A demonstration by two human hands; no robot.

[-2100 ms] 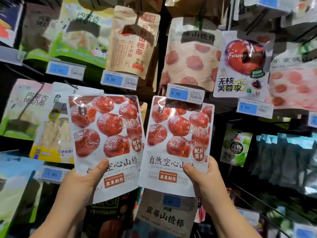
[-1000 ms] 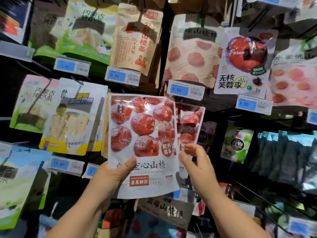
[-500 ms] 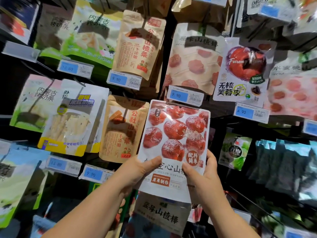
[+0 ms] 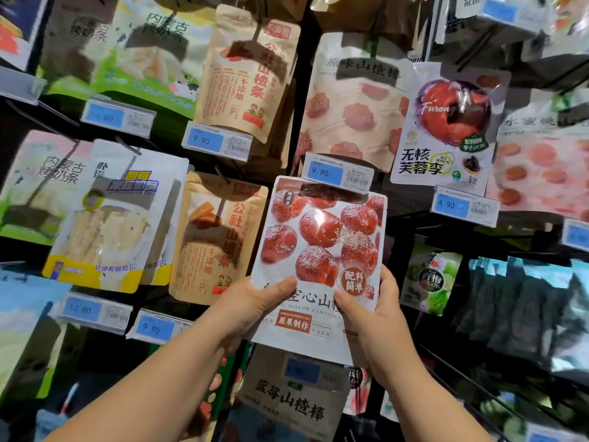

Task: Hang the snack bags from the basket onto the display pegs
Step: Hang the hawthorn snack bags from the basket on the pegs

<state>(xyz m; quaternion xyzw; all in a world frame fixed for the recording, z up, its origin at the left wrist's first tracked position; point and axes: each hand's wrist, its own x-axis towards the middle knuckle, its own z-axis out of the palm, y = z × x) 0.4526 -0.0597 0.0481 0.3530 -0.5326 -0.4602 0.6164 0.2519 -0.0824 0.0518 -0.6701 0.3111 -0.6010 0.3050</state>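
A white hawthorn snack bag (image 4: pixel 318 237) printed with red fruit is held upright against the display, its top edge just under a blue 9.90 price tag (image 4: pixel 338 173). My left hand (image 4: pixel 251 306) grips its lower left edge with the thumb across the front. The lower right edge is gripped by my right hand (image 4: pixel 373 309), thumb on the front and fingers behind. I cannot see whether a second bag lies behind the front one. The peg itself is hidden behind the bag's top. No basket is in view.
Hanging bags crowd the rack: a brown hawthorn-strip bag (image 4: pixel 220 237) just left, a pale hawthorn-lolly bag (image 4: pixel 353 103) above, a plum bag (image 4: pixel 446 126) upper right, a blueberry hawthorn bag (image 4: pixel 293 400) below. Dark wire pegs (image 4: pixel 478 374) jut out at the lower right.
Two separate bags, one in each hand, were brought together to the right; now both hands hold the front bag under the 9.90 tag. It has risen slightly since half a second ago.
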